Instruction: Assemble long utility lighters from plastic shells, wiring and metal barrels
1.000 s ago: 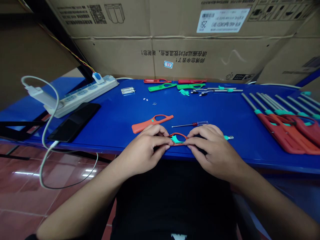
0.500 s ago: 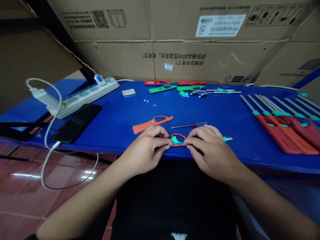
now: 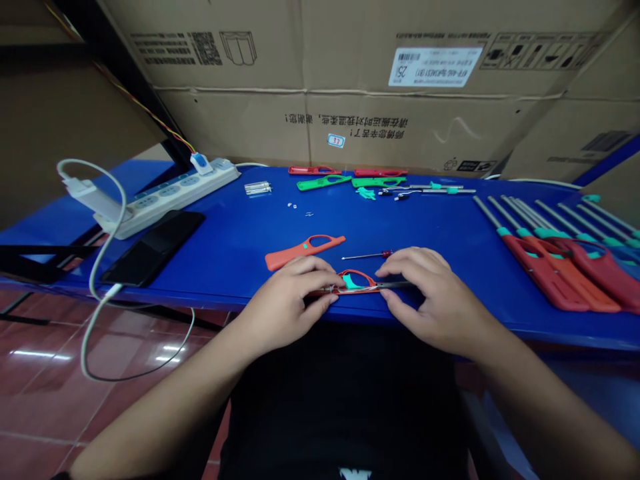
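Note:
An open orange lighter shell lies at the table's front edge, with a turquoise trigger and thin wires inside. My left hand closes its thumb and fingers on the shell's left end, beside a small metal part. My right hand curls around the other end, fingertips on either side of it. A dark metal tube runs from the shell under that hand. Just behind lies the matching orange shell half. A screwdriver is partly hidden by my right hand.
Assembled long lighters lie at the right. Red and green shell halves, turquoise triggers and metal tubes are along the back. A phone and a power strip with cables stand left. A cardboard wall closes the back.
My right thumb and fingers have spread wider, showing the dark tube between them. My left fingers have shifted on the shell, uncovering a small metal part. The view has tilted slightly.

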### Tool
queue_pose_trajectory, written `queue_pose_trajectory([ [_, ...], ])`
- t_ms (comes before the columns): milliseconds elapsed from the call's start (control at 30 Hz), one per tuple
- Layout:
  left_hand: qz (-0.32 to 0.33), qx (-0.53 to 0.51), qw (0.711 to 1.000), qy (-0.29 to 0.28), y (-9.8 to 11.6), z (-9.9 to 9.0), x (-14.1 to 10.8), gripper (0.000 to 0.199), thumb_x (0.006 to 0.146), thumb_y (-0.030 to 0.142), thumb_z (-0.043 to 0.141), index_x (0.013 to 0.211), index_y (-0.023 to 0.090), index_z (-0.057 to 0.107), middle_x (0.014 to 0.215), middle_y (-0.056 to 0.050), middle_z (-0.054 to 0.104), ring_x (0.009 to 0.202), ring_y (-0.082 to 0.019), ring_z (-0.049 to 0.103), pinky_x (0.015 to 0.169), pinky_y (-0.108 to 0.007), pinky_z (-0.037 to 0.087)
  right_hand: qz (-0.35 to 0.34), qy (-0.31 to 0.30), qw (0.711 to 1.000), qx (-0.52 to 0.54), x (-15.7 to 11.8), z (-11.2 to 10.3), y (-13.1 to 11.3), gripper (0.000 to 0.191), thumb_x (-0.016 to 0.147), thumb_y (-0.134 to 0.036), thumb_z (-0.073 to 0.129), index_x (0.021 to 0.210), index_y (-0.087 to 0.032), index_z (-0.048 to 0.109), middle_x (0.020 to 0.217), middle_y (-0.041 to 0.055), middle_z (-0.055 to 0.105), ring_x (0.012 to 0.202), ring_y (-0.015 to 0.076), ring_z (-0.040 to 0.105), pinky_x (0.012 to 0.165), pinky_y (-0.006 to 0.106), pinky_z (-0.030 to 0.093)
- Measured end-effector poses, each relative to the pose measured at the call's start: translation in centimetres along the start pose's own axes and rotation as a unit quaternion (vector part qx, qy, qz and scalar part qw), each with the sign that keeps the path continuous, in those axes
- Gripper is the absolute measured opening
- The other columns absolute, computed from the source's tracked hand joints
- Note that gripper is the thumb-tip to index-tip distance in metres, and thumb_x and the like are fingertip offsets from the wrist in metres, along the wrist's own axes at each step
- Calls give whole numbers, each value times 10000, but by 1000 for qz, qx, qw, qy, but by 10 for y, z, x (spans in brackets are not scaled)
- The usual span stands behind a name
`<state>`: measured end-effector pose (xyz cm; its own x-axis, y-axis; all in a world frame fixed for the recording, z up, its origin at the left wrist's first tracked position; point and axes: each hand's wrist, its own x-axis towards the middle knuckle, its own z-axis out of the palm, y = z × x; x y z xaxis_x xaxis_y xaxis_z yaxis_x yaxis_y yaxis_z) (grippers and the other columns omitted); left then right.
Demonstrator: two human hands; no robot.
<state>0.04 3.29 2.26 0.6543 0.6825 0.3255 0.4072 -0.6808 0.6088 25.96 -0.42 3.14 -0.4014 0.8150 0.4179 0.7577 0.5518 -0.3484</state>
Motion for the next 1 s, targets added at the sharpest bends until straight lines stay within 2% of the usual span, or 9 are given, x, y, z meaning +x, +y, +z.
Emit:
queue_pose_trajectory([
  [167, -31, 33, 999, 12, 0, -19, 2, 328, 929, 282, 629, 1252, 226, 633, 1251, -53, 638, 1166, -196, 602, 1031, -355, 489, 1, -4, 1000, -3, 18, -6, 6, 202, 902, -215, 600, 1094, -216, 664, 1096, 59, 689, 1033, 225, 626, 959, 433, 451],
  [233, -59, 95, 993, 23, -10, -34, 5, 371, 932, 354, 617, 1280, 228, 633, 1256, -61, 634, 1157, -221, 607, 1017, -380, 491, 3, -20, 1000, -19, 32, -8, 11, 221, 913, -227, 578, 1101, -206, 692, 1097, 67, 694, 1009, 235, 631, 938, 441, 466],
  [300, -119, 188, 975, 24, -25, -47, 10, 453, 893, 456, 648, 1262, 194, 661, 1225, -95, 642, 1149, -282, 604, 1008, -446, 485, 0, -38, 998, -41, 47, -9, 15, 243, 921, -239, 562, 1103, -201, 719, 1091, 73, 696, 998, 246, 629, 925, 449, 475],
  [367, -172, 223, 959, -20, -41, -57, 14, 549, 838, 542, 683, 1247, 175, 679, 1153, -111, 668, 1078, -308, 628, 932, -458, 510, -9, -62, 997, -53, 61, -8, 17, 258, 922, -244, 560, 1106, -201, 736, 1083, 74, 698, 1011, 253, 630, 920, 444, 484],
  [500, -152, 192, 970, -12, -58, -61, 20, 391, 822, 502, 694, 1032, 177, 752, 976, -68, 713, 859, -221, 665, 759, -338, 518, -12, -88, 994, -60, 77, -4, 12, 309, 927, -282, 577, 1183, -189, 722, 1107, 77, 704, 1054, 263, 626, 943, 440, 484],
  [600, -122, 181, 975, 34, -51, -58, 20, 307, 792, 435, 724, 929, 162, 754, 887, -52, 716, 773, -191, 659, 701, -306, 498, -11, -84, 994, -69, 76, -3, 8, 352, 944, -319, 573, 1240, -173, 696, 1150, 88, 702, 1079, 273, 618, 959, 451, 474],
  [700, -81, 138, 985, 61, -33, -57, 18, 270, 792, 415, 735, 903, 169, 745, 888, -37, 721, 765, -170, 660, 692, -280, 494, -13, -73, 995, -70, 65, -8, 5, 396, 950, -391, 592, 1267, -172, 683, 1154, 99, 696, 1065, 271, 615, 954, 458, 467],
  [833, -23, 106, 994, 13, -13, -51, 14, 219, 776, 344, 759, 917, 176, 744, 909, -20, 725, 763, -151, 650, 673, -257, 476, -7, -67, 996, -60, 43, -16, 6, 287, 951, -393, 604, 1132, -216, 740, 1051, 77, 709, 980, 246, 623, 880, 436, 474],
  [1000, -28, 76, 996, -32, -7, -35, 11, 197, 786, 286, 751, 952, 182, 742, 891, -8, 720, 746, -140, 640, 645, -247, 463, -9, -83, 996, -38, 19, -15, 9, 210, 935, -362, 632, 1069, -245, 742, 1036, 66, 716, 970, 235, 638, 903, 450, 460],
])
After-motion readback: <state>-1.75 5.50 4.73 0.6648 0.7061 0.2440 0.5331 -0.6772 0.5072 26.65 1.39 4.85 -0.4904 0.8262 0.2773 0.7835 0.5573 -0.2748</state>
